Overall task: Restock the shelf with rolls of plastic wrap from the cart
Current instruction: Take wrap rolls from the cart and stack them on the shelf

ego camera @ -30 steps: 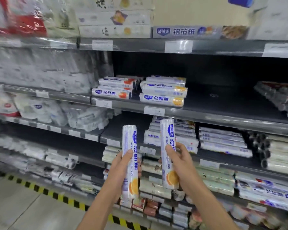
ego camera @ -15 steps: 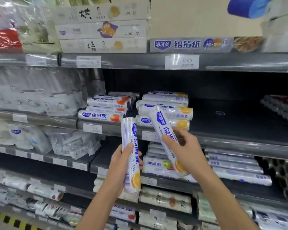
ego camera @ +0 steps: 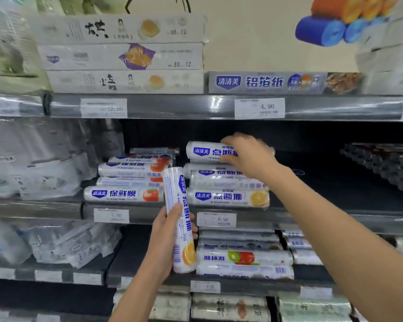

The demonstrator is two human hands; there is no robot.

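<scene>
Up on the grey metal shelf [ego camera: 254, 218], the person's right hand [ego camera: 249, 155] was curled over a white cylindrical plastic wrap roll with blue lettering [ego camera: 207, 151], held sideways right at the top of the stack of matching orange-print rolls [ego camera: 228, 197]. Their left hand [ego camera: 166, 240] gripped a second white roll [ego camera: 178, 217], upright, lower down in front of the shelf edge. Both hands clamped, well apart

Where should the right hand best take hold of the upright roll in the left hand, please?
Probably its bare upper half. The plastic wrap roll stands nearly upright, and the left hand wraps its lower half, so only the top is free. Come from the right, fingers curled round the cylinder, once the right hand leaves the top roll on the stack.
</scene>
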